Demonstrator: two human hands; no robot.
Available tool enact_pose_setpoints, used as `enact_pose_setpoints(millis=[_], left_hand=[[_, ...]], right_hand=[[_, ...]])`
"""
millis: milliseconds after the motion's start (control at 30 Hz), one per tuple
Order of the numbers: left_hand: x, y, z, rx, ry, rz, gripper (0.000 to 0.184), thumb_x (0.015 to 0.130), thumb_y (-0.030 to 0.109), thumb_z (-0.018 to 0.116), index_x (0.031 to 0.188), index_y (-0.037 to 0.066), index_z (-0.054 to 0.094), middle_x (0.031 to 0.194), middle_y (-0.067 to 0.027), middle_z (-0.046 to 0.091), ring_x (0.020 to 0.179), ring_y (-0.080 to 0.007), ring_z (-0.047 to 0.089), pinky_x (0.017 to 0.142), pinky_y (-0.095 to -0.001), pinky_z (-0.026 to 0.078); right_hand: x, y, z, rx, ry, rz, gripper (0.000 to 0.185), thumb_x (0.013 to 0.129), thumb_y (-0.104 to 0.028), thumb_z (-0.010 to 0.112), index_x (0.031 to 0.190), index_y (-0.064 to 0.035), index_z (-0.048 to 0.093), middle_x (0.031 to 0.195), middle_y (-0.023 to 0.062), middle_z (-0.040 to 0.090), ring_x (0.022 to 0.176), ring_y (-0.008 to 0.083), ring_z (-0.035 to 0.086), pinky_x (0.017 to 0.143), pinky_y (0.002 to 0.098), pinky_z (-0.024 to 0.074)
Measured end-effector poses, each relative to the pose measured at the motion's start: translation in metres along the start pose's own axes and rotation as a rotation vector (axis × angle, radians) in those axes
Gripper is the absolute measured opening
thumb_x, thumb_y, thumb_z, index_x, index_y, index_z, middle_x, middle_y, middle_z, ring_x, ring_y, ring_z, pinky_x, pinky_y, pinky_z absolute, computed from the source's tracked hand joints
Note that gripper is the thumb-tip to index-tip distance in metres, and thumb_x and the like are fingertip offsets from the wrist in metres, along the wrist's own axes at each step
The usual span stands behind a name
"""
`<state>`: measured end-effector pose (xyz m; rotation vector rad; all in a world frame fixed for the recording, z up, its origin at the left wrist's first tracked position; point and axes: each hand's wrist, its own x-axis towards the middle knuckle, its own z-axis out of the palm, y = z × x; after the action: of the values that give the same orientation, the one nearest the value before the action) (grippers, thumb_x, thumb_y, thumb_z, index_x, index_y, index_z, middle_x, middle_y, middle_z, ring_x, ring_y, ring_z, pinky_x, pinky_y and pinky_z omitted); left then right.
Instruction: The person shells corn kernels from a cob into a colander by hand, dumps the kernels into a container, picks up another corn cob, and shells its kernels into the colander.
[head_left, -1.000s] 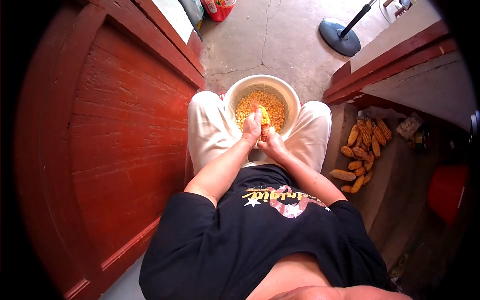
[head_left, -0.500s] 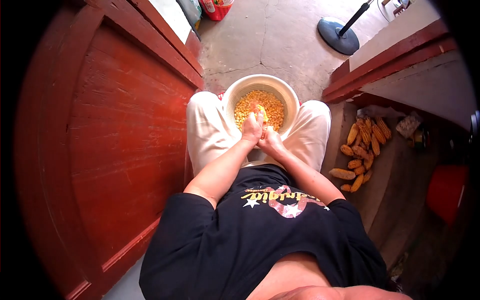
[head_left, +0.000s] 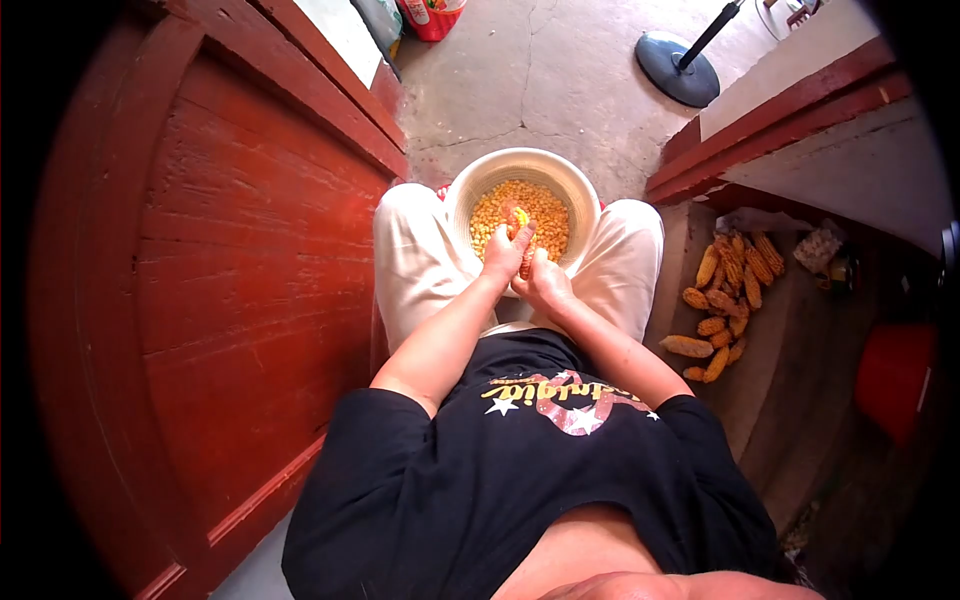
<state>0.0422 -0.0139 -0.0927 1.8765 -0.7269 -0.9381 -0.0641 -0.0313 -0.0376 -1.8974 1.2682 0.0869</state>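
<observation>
A partly shelled corn cob (head_left: 521, 217) is held over the bucket, with yellow kernels at its far end and bare reddish core nearer my body. My left hand (head_left: 504, 250) is closed around its upper part, the thumb lying along it. Lower down, my right hand (head_left: 543, 283) grips the near end, close beside the left. Beneath both hands stands a white bucket (head_left: 577, 190) between my knees. Loose yellow corn kernels (head_left: 545, 205) cover its bottom. My fingers hide part of the cob.
Several unshelled corn cobs (head_left: 735, 280) lie piled on the floor at right, near a red container (head_left: 893, 382). A red wooden door (head_left: 250, 300) rises close on my left. Ahead are a black round stand base (head_left: 677, 72) and a red bucket (head_left: 433, 18).
My left thumb and fingers have shifted slightly on the cob, and its yellow end shows a little differently. Both hands stay over the bucket.
</observation>
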Motion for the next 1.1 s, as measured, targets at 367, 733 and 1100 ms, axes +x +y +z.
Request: enact_pose_setpoints(millis=[367, 733, 1100], left_hand=[[0.01, -0.022, 0.002, -0.07, 0.041, 0.277, 0.042, 0.091, 0.039, 0.043, 0.079, 0.001, 0.055, 0.068, -0.0181, 0.059, 0.064, -0.0331, 0.059, 0.057, -0.04, 0.044], [0.014, 0.002, 0.008, 0.058, 0.147, -0.192, 0.06, 0.089, 0.053, 0.037, 0.078, 0.0, 0.063, 0.067, -0.0109, 0.06, 0.065, -0.0198, 0.059, 0.06, -0.0347, 0.044], [0.008, -0.003, -0.005, 0.108, 0.046, 0.036, 0.06, 0.086, 0.054, 0.042, 0.078, -0.002, 0.06, 0.073, -0.0224, 0.061, 0.071, -0.0389, 0.06, 0.062, -0.0432, 0.044]], right_hand=[[0.001, 0.009, 0.002, 0.01, 0.039, -0.032, 0.042, 0.073, -0.028, 0.06, 0.097, 0.0023, 0.043, 0.082, 0.0276, 0.06, 0.082, 0.0405, 0.059, 0.073, 0.0472, 0.0461], [-0.008, -0.002, 0.008, -0.103, 0.071, -0.075, 0.041, 0.072, -0.026, 0.058, 0.098, -0.001, 0.039, 0.075, 0.0224, 0.061, 0.075, 0.0386, 0.06, 0.068, 0.0466, 0.0468], [-0.007, -0.002, 0.001, -0.084, 0.033, -0.031, 0.039, 0.072, -0.024, 0.058, 0.098, -0.0011, 0.039, 0.077, 0.0232, 0.06, 0.077, 0.0395, 0.059, 0.07, 0.0476, 0.046]])
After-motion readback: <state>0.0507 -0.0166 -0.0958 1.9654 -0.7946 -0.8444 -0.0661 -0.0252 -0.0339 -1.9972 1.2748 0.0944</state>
